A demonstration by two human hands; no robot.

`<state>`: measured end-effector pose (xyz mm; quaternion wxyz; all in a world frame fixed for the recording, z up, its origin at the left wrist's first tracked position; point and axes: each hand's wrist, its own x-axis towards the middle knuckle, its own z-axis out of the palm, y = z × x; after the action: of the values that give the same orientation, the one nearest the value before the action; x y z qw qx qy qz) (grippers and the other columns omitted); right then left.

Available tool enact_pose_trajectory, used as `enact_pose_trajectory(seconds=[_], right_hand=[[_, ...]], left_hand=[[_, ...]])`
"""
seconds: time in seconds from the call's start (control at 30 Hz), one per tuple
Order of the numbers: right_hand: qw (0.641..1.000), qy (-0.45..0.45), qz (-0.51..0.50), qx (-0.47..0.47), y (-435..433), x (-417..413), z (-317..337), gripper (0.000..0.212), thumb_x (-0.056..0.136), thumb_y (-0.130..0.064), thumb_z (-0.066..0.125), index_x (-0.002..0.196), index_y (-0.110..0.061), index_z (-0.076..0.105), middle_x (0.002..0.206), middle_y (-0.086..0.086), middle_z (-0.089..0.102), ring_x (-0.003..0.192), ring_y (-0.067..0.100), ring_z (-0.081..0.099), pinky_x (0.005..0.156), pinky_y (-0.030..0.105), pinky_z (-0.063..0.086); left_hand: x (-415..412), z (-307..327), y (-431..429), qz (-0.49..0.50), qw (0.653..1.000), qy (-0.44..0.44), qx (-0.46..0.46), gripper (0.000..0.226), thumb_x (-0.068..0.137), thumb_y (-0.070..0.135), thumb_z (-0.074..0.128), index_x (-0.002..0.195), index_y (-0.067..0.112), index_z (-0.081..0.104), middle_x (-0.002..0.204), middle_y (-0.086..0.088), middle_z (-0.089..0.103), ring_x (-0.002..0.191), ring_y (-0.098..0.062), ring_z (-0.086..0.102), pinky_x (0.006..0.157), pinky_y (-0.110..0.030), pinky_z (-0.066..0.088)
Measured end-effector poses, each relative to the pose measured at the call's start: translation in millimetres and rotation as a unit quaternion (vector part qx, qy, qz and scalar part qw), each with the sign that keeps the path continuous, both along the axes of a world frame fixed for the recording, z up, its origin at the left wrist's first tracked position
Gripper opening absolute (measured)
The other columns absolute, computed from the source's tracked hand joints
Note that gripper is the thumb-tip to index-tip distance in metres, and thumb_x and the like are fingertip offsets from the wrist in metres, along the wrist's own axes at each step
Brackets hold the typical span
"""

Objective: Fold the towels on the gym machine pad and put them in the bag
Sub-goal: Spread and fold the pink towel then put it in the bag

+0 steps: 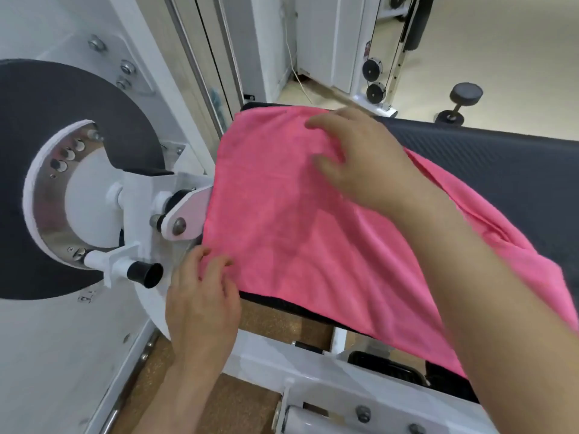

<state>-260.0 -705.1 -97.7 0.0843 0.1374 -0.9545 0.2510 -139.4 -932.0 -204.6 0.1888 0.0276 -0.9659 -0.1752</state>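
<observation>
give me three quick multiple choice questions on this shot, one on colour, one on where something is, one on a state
1. The towel is:
A blue
B pink
C white

2. The dumbbell is:
A on the floor beyond the pad
B on the towel
C in a bag

3. The right hand is:
A clenched in a fist
B lying flat on the towel, fingers spread
C wrapped round a handle

Answers:
1 B, the cloth draped over the black pad is bright pink.
2 A, it stands on the pale floor at the top right, clear of the pad.
3 B, its palm and straight fingers rest on the towel's far part.
</observation>
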Motion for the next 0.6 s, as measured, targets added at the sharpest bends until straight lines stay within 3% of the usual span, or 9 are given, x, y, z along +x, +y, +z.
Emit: enact_pose_trajectory(seconds=[0.1,0.2,0.3,0.37,0.5,0.6], right_hand=[[0.995,-0.014,-0.087,-0.038,57.1,76.7,-11.0,0.038,0.088,-0.020,0.059,0.126,-0.022,0.060,0.120,-0.001,0.060,0.109,0.017,0.055,0.091,0.026,0.040],[0.980,-0.031,-0.196,-0.010,119.1,139.9,-34.4,0.042,0.086,-0.025,0.059,0.128,-0.023,0.058,0.124,0.001,0.059,0.114,0.024,0.053,0.097,0.028,0.035],[0.958,-0.083,-0.274,0.006,164.3,182.7,-51.4,0.055,0.083,-0.043,0.052,0.136,-0.029,0.047,0.130,0.002,0.054,0.122,0.029,0.048,0.102,0.046,0.040],[0.949,-0.118,-0.292,-0.002,181.9,197.9,-58.1,0.058,0.082,-0.046,0.058,0.137,-0.033,0.043,0.130,0.001,0.053,0.120,0.028,0.048,0.099,0.051,0.042],[0.933,-0.131,-0.286,-0.173,196.5,201.6,-62.7,0.037,0.082,-0.022,0.072,0.116,-0.031,0.062,0.096,-0.008,0.065,0.091,0.011,0.060,0.084,0.031,0.048],[0.930,-0.076,-0.293,-0.206,193.8,204.7,-68.4,0.028,0.078,-0.009,0.070,0.097,-0.029,0.067,0.076,-0.008,0.062,0.070,0.007,0.055,0.068,0.021,0.044]], left_hand=[[0.2,12.4,33.5,-0.133,0.991,-0.004,0.024,0.023,0.085,0.004,0.055,0.100,0.007,0.072,0.111,-0.010,0.065,0.099,-0.030,0.060,0.075,-0.042,0.054],[1.7,23.4,88.8,-0.301,0.953,-0.021,0.031,0.032,0.084,0.016,0.046,0.097,0.009,0.074,0.102,-0.003,0.069,0.091,-0.021,0.063,0.070,-0.034,0.056],[2.7,30.9,152.9,-0.417,0.908,-0.017,0.033,0.032,0.085,0.016,0.046,0.101,0.010,0.073,0.103,-0.001,0.068,0.094,-0.019,0.062,0.074,-0.033,0.056],[0.1,35.3,194.7,-0.454,0.890,-0.014,0.033,0.032,0.087,0.018,0.046,0.105,0.011,0.071,0.107,-0.001,0.068,0.096,-0.023,0.062,0.074,-0.037,0.057],[-21.9,40.2,251.0,-0.477,0.879,-0.008,-0.014,0.032,0.088,0.019,0.045,0.110,0.014,0.067,0.116,-0.003,0.064,0.095,-0.030,0.059,0.074,-0.043,0.054],[-46.0,40.1,265.9,-0.457,0.888,-0.035,-0.038,0.031,0.088,0.022,0.042,0.107,0.017,0.066,0.112,-0.002,0.061,0.095,-0.030,0.056,0.075,-0.046,0.052]])
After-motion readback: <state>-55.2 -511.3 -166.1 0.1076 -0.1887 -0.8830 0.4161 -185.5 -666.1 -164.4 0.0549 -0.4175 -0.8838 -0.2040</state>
